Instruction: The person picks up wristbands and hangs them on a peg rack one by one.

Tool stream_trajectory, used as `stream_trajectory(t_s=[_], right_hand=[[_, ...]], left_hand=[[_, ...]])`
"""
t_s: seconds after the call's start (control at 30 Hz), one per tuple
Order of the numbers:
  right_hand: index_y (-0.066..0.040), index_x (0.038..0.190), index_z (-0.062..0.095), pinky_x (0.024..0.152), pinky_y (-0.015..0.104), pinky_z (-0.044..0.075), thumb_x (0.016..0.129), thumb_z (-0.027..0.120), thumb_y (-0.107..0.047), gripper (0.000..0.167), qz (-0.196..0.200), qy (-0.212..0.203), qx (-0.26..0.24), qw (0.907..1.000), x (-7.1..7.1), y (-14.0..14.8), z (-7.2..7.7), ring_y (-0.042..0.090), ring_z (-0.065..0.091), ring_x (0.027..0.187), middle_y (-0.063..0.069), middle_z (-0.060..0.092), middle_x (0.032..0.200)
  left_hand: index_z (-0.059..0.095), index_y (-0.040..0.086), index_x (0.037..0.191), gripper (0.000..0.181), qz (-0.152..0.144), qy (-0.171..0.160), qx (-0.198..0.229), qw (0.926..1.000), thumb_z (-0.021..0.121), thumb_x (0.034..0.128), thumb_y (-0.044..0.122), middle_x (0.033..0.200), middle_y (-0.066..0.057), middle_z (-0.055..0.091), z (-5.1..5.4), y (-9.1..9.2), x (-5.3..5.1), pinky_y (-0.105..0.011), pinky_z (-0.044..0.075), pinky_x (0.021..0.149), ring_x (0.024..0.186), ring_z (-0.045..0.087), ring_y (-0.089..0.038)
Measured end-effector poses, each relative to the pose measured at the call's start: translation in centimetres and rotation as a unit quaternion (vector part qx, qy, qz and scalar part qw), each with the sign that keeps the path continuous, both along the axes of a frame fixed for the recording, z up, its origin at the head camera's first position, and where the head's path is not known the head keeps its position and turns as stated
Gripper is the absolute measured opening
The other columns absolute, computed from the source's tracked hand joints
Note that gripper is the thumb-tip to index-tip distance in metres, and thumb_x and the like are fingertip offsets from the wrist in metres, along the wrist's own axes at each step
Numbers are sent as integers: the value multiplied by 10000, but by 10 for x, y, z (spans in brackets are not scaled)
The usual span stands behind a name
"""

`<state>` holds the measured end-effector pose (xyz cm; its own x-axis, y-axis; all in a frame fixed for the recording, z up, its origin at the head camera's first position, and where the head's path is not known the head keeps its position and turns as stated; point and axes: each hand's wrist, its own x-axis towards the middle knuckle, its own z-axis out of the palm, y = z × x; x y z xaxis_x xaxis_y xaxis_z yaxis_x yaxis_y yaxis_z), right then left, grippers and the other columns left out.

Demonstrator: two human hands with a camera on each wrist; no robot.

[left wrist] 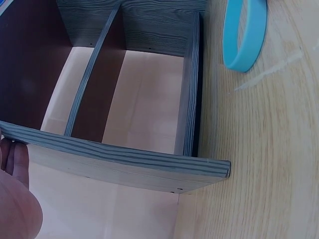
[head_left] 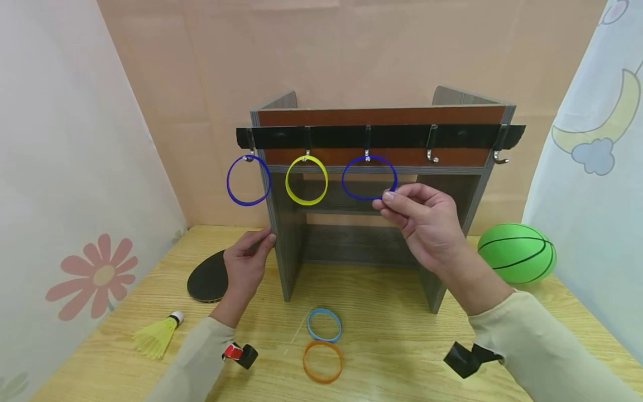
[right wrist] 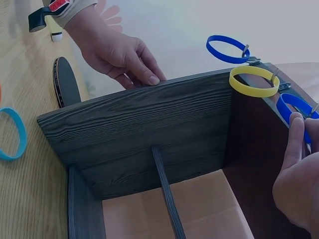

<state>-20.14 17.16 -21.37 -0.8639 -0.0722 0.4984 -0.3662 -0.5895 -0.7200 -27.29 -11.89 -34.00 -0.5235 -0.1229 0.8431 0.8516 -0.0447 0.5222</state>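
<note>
A grey wooden shelf unit [head_left: 286,234] carries a row of metal hooks on a black strip across its front. My right hand [head_left: 427,223] pinches the lower right side of a blue wristband [head_left: 344,181], pulled into an oval, its top at the middle hook. Further left, a yellow wristband [head_left: 307,202] and another blue wristband [head_left: 248,204] hang from their own hooks. My left hand [head_left: 246,262] holds the front edge of the shelf's left panel; in the right wrist view, its thumb lies at the edge with fingers behind the outer face.
Two bare hooks [head_left: 432,156] sit on the right of the strip. On the table in front lie a light blue wristband [head_left: 339,324] and an orange wristband [head_left: 323,381]. A black paddle [head_left: 206,279] and yellow shuttlecock [head_left: 158,335] are at left, a green ball [head_left: 517,254] at right.
</note>
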Motion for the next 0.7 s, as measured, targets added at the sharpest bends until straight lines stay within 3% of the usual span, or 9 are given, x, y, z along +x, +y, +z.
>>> stream_trajectory(t_s=[0.5,0.7], right_hand=[[-26,828,655,668,275,570,861,667,31,66,-520,-216,740,9957,0,4,-8,230,692,713,109,689,807],[-43,830,616,654,268,568,882,665,-14,77,-801,-715,1719,9792,3,8,-25,197,683,708,68,674,811]], left_hand=[[667,-126,1026,190,54,-4,-47,10000,666,843,-74,862,-185,666,-1,-1,-3,-243,555,714,803,647,-153],[661,-140,1020,190,-29,86,-22,10000,662,834,-98,859,-191,667,-2,-1,-3,-256,558,711,798,652,-161]])
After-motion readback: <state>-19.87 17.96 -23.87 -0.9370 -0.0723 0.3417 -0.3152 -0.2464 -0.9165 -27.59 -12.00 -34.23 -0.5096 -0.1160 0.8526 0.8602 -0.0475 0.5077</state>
